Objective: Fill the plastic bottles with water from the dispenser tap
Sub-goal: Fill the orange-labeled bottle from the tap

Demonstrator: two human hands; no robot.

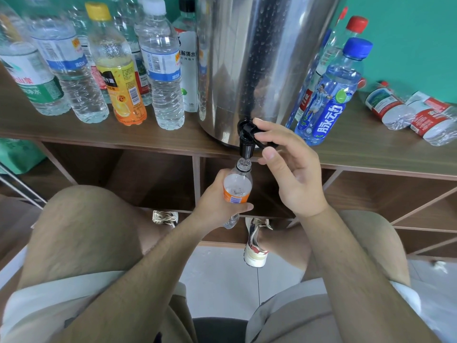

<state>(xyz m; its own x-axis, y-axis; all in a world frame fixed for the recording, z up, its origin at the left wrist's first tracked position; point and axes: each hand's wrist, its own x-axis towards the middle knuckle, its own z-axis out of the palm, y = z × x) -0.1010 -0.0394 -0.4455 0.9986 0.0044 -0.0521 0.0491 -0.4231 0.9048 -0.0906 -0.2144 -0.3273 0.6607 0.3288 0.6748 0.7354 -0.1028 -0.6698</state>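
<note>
Centrally, steel dispenser (259,58), black tap (246,141), clear bottle (237,188)

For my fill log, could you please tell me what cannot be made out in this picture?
All in the head view:
Water level in the bottle: the left hand wraps its lower part.
Lever position on the tap: the right hand partly covers it.
Top of the dispenser: cut off by the upper edge.
Flow at the bottle mouth: too small.

The bottle (237,191) is clear and orange-labelled, the tap (247,141) black, the dispenser (259,58) silver, the shelf (74,131) wood-grain brown, the wall (408,33) teal.
</note>
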